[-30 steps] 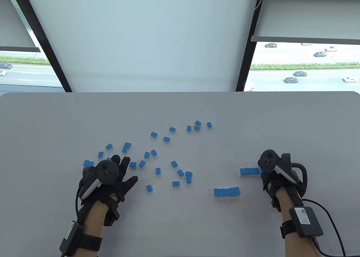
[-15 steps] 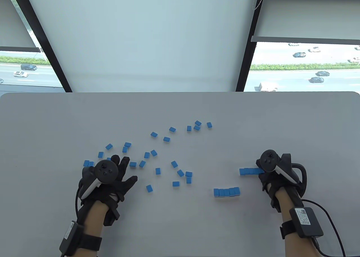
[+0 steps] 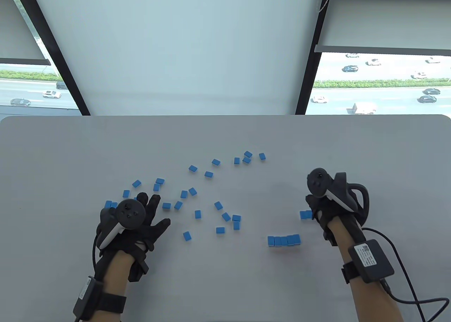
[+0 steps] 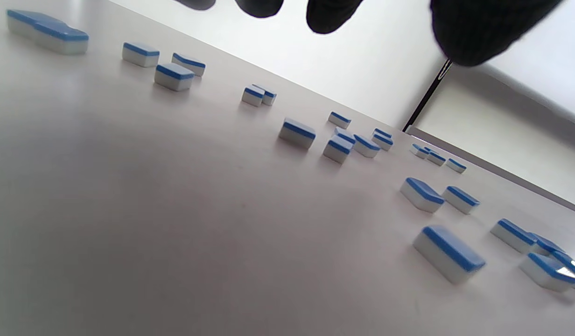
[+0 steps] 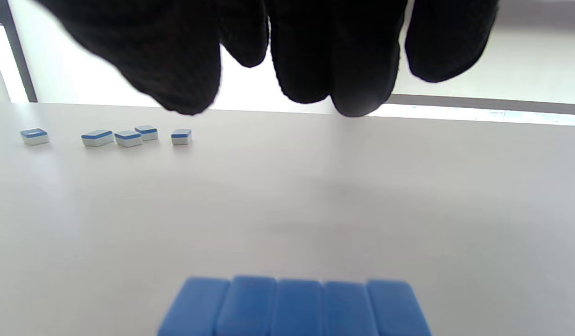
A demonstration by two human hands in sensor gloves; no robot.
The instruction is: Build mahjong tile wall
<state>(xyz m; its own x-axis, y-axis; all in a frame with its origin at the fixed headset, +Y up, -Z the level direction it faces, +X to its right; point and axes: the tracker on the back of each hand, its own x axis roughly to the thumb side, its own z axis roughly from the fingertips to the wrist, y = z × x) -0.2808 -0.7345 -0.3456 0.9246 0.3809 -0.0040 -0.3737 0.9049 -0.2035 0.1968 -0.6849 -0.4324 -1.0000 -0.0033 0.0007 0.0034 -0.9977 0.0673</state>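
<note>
Early stage. Nearest: a near row (image 3: 284, 240) of five tiles, touching side by side, done. Just behind it a far row (image 3: 306, 214), five tiles in the right wrist view (image 5: 292, 305), partly hidden under the right hand (image 3: 322, 209). That hand hovers above, fingers (image 5: 353, 70) spread, holding nothing. Left hand (image 3: 141, 223) lies flat and spread among the loose tiles (image 3: 197, 214), gripping none. Two tiles (image 3: 110, 204) sit paired at its far left. Farther out a far cluster (image 3: 246, 157) is untouched. Judgement: most tiles remain unplaced on the table (image 3: 225, 131); no stacking yet.
</note>
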